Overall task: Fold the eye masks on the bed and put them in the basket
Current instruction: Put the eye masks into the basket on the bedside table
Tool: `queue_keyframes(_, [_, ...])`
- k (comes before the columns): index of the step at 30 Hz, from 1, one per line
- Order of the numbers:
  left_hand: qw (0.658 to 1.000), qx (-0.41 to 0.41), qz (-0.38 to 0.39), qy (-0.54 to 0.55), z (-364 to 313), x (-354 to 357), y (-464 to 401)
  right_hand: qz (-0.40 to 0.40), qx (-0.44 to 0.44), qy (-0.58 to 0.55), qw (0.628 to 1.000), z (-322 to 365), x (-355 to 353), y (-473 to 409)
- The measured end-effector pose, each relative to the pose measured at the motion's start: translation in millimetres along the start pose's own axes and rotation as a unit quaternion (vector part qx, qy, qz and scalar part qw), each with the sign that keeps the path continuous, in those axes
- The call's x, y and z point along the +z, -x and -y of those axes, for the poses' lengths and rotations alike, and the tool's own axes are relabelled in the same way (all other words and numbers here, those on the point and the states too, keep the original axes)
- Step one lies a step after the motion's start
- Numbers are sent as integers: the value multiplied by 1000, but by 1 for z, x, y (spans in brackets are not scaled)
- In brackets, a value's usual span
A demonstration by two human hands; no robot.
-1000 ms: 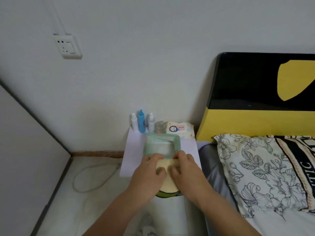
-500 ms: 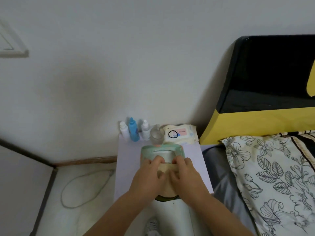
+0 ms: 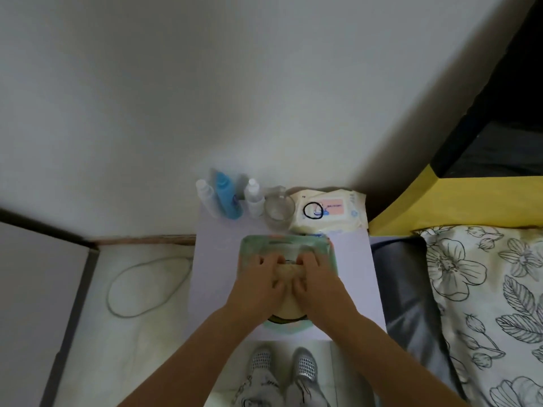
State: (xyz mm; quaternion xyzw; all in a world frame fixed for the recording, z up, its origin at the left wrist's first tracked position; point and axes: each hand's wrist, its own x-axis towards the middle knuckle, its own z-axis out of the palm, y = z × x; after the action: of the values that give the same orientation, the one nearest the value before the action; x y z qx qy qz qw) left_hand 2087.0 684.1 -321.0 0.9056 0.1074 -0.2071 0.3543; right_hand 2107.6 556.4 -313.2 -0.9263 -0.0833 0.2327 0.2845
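Fingers (image 3: 266, 264) of both hands, head view: curled together and pressing a tan folded eye mask (image 3: 289, 301) down into the green basket (image 3: 329, 254) on the bedside table (image 3: 217, 259). Left hand (image 3: 258, 289) and right hand (image 3: 318, 289) touch. Risk: once released, the mask may spring open, apparently only loosely folded. Compared with a second earlier, the camera looks more steeply down.
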Motion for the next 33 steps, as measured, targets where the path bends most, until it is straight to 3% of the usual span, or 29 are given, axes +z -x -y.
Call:
queue_keyframes(20, [999, -4, 47, -6, 58, 64, -83, 61, 104, -57, 991, -58, 77, -81])
queue_keyframes(33, [996, -52, 69, -32, 64, 89, -97, 75, 140, -64, 985, -73, 99, -95])
